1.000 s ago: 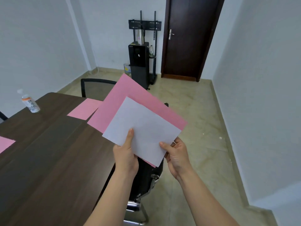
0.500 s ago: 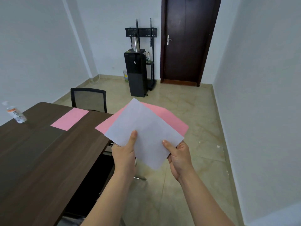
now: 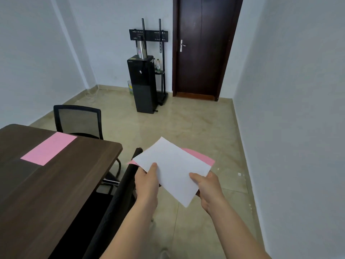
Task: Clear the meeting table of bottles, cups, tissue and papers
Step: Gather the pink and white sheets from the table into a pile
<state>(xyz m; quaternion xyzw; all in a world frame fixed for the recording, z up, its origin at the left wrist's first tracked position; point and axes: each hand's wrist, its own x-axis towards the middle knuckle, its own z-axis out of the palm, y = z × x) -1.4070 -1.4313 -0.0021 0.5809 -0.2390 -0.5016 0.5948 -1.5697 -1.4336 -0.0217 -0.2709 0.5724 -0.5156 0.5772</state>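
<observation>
- Two sheets in hand, past the table's edge and above the tiled floor: white sheet (image 3: 173, 171) on top, pink sheet (image 3: 202, 158) beneath it, the pink showing only along the far right edge and at the left corner.
- Pinches the stack's left corner with the left hand (image 3: 146, 181), thumb flat on the white face, other fingers hidden below the paper.
- Grips the near right edge with the right hand (image 3: 207, 186), thumb on top, fingers curled underneath.
- Sees one more pink paper (image 3: 49, 148) lying flat on the dark wooden meeting table (image 3: 56, 193), towards its far end and well apart from both hands.
- Stands beside the table's right side, with a black chair back (image 3: 119, 195) between the table and the left forearm.
- Faces a mesh-backed office chair (image 3: 78, 120) at the table's far end, a black water dispenser (image 3: 142, 85) near the back wall with a steel flask (image 3: 141, 47) upright on it, a TV stand (image 3: 149, 32) behind that, and a dark door (image 3: 203, 45) to the right.
</observation>
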